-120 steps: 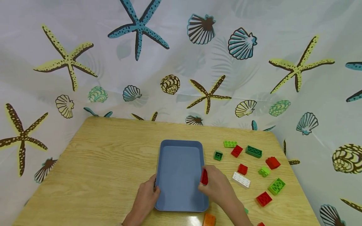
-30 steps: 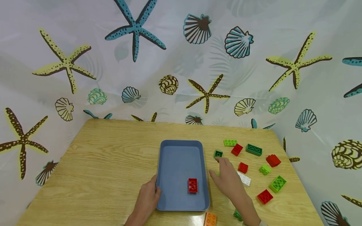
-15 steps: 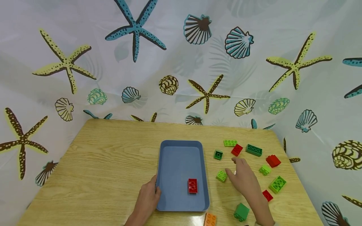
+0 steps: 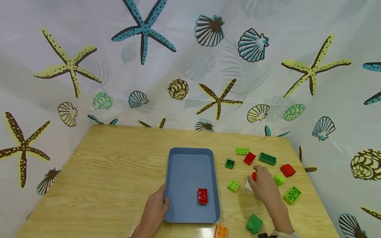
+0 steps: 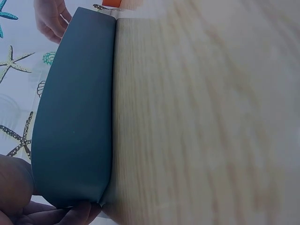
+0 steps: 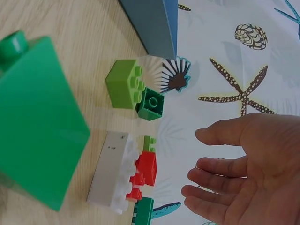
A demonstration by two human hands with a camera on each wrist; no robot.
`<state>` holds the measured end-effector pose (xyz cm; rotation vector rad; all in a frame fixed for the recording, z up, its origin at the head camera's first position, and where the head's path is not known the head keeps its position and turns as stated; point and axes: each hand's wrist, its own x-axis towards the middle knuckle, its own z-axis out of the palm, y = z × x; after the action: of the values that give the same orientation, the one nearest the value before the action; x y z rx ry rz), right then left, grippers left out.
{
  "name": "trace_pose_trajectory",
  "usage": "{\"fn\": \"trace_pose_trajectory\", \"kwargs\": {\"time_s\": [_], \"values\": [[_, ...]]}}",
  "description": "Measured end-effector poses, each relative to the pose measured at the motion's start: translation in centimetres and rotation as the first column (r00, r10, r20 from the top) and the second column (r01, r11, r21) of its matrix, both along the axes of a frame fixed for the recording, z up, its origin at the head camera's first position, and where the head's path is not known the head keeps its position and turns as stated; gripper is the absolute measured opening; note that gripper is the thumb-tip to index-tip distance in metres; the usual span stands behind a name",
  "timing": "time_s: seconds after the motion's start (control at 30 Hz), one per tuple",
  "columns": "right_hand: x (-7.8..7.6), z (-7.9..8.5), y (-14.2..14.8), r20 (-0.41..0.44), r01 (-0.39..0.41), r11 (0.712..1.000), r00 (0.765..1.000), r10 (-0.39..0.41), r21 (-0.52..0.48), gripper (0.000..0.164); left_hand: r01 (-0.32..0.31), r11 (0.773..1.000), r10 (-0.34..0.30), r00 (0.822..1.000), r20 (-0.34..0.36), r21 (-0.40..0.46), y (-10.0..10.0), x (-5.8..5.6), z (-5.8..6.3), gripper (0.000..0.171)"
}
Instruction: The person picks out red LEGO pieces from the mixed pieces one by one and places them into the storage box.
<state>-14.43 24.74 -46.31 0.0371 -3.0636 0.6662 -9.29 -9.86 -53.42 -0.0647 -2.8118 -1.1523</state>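
My left hand (image 4: 156,205) grips the left wall of a blue tray (image 4: 190,149), thumb at the rim. In the left wrist view its fingers (image 5: 77,213) curl at the corner of the tray. A red building brick (image 4: 203,196) lies in the tray's lower right. My right hand (image 4: 265,183) hovers with nothing in it, fingers loosely spread, over a white brick (image 4: 248,186) and a red brick (image 4: 254,176), both partly hidden by it. The right wrist view shows the white brick (image 6: 108,171) below and left of the fingers.
Around the right hand lie a light green brick (image 4: 233,186), a dark green brick (image 4: 230,163), a long dark green brick (image 4: 267,158) and several other red and green ones. A green brick (image 4: 254,224) and an orange brick (image 4: 221,231) lie near the front.
Four seconds ago my right hand held the red brick at the tray's right side; now that brick lies inside. The empty hand has since moved right over the bricks. My left hand stays put.
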Motion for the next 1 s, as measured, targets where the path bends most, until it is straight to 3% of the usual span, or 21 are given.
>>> {"fn": "trace_pose_trajectory", "kwargs": {"time_s": [0.37, 1.0], "values": [[-0.8, -1.1, 1.4, -0.037, -0.006, 0.999, 0.999, 0.007, 0.037, 0.041, 0.000, 1.000, -0.001, 1.000, -0.008, -0.011, 0.0, 0.0, 0.2, 0.043], [-2.2, -2.0, 2.5, 0.111, -0.030, 0.996, 0.994, 0.020, 0.089, 0.050, -0.001, 1.000, 0.001, 1.000, 0.001, -0.019, 0.0, 0.0, 0.1, 0.044]]}}
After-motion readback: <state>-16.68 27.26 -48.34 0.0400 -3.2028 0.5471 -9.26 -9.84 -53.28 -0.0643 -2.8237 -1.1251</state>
